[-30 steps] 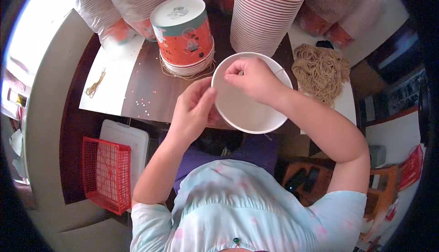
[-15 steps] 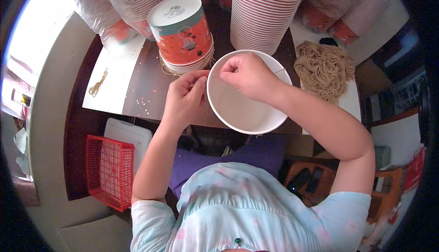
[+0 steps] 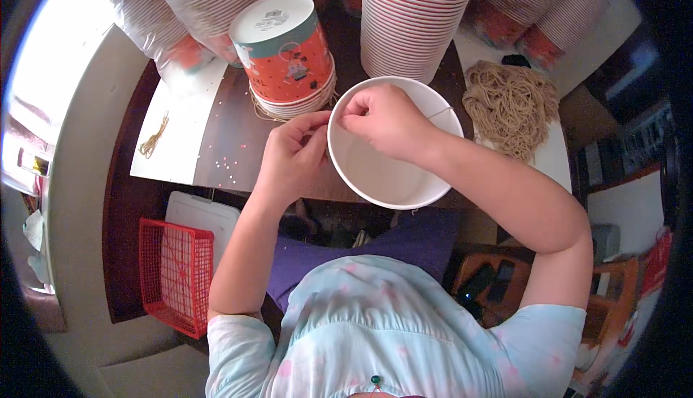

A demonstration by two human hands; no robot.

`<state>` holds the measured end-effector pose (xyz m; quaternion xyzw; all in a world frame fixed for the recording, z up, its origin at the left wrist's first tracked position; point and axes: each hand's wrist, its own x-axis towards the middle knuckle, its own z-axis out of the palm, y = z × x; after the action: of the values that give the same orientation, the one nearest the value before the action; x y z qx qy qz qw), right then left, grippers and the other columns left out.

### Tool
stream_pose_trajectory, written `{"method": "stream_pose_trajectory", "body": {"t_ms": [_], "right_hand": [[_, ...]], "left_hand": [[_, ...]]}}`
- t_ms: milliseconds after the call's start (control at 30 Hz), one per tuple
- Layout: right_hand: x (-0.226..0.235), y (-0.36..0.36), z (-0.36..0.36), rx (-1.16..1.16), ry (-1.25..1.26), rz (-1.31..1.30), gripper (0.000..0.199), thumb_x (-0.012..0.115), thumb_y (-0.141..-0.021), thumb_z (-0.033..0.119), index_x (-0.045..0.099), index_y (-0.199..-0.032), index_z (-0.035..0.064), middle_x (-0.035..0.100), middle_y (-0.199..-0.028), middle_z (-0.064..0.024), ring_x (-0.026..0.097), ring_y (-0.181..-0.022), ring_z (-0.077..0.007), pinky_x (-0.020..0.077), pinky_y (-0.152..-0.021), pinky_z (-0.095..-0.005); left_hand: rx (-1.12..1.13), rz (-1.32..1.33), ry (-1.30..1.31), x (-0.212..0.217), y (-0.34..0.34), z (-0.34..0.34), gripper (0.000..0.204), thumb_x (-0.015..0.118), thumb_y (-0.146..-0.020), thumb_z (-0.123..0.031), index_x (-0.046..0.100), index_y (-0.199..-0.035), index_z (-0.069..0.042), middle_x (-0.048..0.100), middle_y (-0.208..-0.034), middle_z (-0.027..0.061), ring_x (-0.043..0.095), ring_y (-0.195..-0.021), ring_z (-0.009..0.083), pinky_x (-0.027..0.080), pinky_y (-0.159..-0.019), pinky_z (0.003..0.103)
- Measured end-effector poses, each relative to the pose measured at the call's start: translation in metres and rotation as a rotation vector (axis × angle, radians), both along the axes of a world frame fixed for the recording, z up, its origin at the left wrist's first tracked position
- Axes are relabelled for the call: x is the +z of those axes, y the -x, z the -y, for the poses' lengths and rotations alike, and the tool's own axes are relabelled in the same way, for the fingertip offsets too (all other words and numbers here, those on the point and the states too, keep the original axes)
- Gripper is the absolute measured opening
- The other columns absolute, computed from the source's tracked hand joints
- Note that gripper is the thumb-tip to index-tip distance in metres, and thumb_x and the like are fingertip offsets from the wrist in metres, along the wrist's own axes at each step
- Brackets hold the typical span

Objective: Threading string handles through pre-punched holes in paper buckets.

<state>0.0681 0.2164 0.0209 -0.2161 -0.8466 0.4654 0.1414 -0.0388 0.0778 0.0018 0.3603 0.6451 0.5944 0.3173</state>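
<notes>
Outside the bucket (image 3: 379, 174), my left hand (image 3: 289, 154) freed its thumb, seemingly to help my right hand (image 3: 386, 120). I couldn't tell either grip's state.

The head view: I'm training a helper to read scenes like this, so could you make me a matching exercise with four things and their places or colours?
Things:
1. Right hand
2. Basket
3. Cord heap
4. Left hand

Places and colours:
A. Red, low at the left
B. Outside the bucket, at its left rim
C. Inside the bucket's opening
D. Tan, to the right of the bucket

Right pairs: 1-C, 2-A, 3-D, 4-B
</notes>
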Motion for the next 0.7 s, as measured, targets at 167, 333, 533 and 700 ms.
{"method": "stream_pose_trajectory", "body": {"t_ms": [167, 333, 533, 700], "right_hand": [[0.004, -0.002, 0.005, 0.022, -0.005, 0.016, 0.014, 0.064, -0.08, 0.012, 0.064, -0.072, 0.0007, 0.061, -0.063, -0.0027, 0.054, -0.059, -0.0076, 0.0442, -0.054, -0.0275], [0.012, -0.012, 0.006, 0.103, 0.01, 0.071, 0.014, 0.063, -0.081, 0.013, 0.065, -0.074, 0.0009, 0.061, -0.063, -0.0026, 0.054, -0.059, -0.0082, 0.0442, -0.054, -0.0283], [0.024, -0.03, 0.004, 0.214, 0.057, 0.138, 0.018, 0.062, -0.083, 0.015, 0.064, -0.093, -0.0001, 0.064, -0.079, -0.0024, 0.057, -0.071, -0.0085, 0.0464, -0.063, -0.0259], [0.047, -0.07, 0.016, 0.152, -0.072, 0.159, 0.062, 0.068, -0.079, 0.026, 0.043, -0.131, 0.0025, 0.063, -0.099, -0.0111, 0.061, -0.086, -0.0173, 0.0483, -0.076, -0.0306]], "left_hand": [[-0.014, -0.153, 0.019, 0.007, 0.0, 0.002, 0.019, 0.055, -0.089, -0.006, 0.064, -0.101, 0.006, 0.063, -0.072, 0.0022, 0.055, -0.064, 0.0057, 0.046, -0.057, 0.022], [-0.046, -0.376, 0.08, 0.015, -0.005, 0.007, 0.015, 0.059, -0.084, -0.008, 0.066, -0.091, 0.003, 0.064, -0.067, 0.0082, 0.059, -0.063, 0.0088, 0.049, -0.058, 0.026], [0.095, -0.433, 0.058, 0.0, -0.016, 0.011, 0.018, 0.06, -0.081, -0.012, 0.066, -0.086, 0.004, 0.064, -0.066, 0.0093, 0.06, -0.062, 0.0118, 0.05, -0.06, 0.029], [0.098, -0.151, 0.002, -0.001, -0.019, 0.023, 0.015, 0.057, -0.083, -0.012, 0.062, -0.082, 0.002, 0.061, -0.068, 0.0037, 0.056, -0.059, 0.0105, 0.046, -0.057, 0.025]]}}
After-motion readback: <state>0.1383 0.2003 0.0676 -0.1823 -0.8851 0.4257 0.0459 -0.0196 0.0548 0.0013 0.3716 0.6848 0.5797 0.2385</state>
